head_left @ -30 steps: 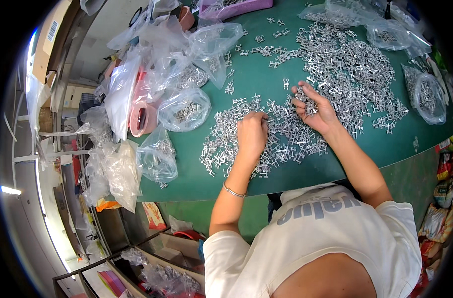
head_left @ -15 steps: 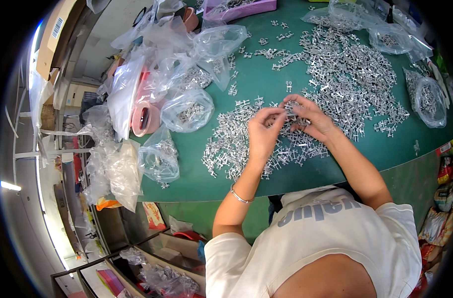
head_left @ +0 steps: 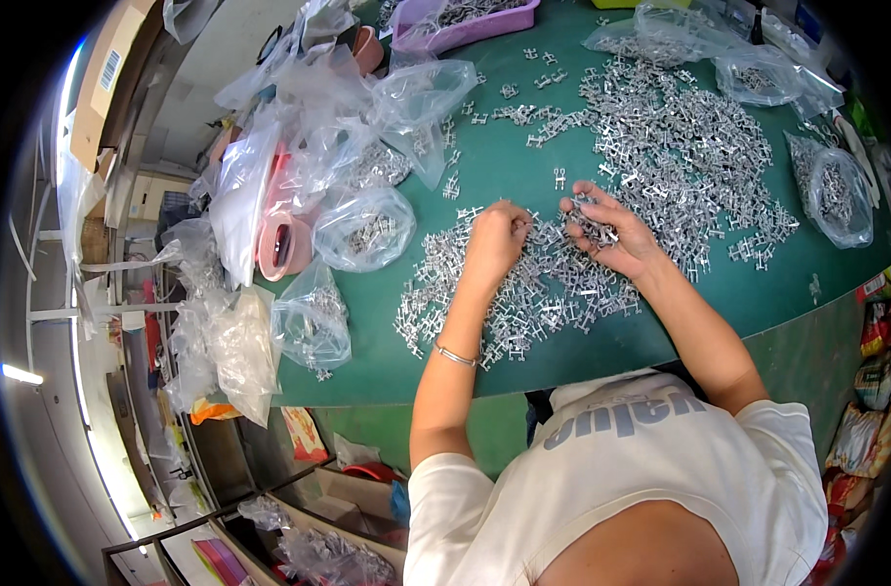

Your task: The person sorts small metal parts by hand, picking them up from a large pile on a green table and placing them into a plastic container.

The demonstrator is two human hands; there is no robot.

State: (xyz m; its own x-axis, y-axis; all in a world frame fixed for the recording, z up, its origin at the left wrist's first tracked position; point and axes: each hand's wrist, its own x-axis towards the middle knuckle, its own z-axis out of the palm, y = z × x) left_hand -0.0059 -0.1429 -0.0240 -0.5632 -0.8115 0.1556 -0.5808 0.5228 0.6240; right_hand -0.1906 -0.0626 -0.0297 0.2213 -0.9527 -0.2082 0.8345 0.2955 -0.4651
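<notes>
A big, flat, dark green surface stands over a paler green floor. Two heaps of small, shiny silver metal pieces lie on it. Clear, crinkly plastic bags crowd its left side. The person's right hand cups some pieces. The left hand curls over the left heap, hiding whether it holds any.

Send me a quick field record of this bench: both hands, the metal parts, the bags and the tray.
Left hand: fingers curled, over the near pile; whether it grips a part is hidden
Right hand: palm turned up, holding a cluster of small metal parts
Near pile: loose metal parts below and around the hands
Far pile: larger, beyond the right hand
Bags: clear plastic, at left and right, with metal parts inside
Tray: purple, far edge
Surface: green table
</notes>
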